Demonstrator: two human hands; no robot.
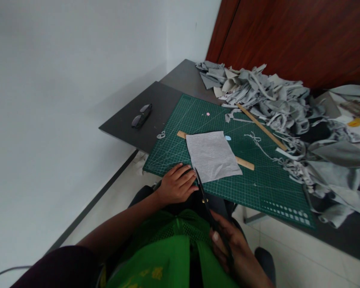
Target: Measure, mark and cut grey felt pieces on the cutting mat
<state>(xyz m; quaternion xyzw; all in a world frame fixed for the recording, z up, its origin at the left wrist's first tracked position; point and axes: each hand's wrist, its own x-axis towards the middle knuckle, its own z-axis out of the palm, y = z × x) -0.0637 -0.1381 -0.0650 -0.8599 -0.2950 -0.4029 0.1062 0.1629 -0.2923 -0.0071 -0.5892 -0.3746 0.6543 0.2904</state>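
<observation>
A light grey piece of cloth (213, 156) lies on the green cutting mat (168, 154), over a wooden ruler (245, 163) whose two ends stick out. My left hand (177, 185) rests at the mat's near edge, fingers stretched out, fingertips by the cloth's near left corner. My right hand (232, 244) is closed around the handles of black scissors (207, 208), below the table edge. The blades point up and away, their tips at that same corner, beside my left fingers.
Grey fabric scraps (266, 92) are heaped along the back and right of the table. A second wooden ruler (260, 126) lies at the mat's right. Dark glasses (142, 116) lie on the grey tabletop (120, 124) at left. A white wall (78, 80) borders that side.
</observation>
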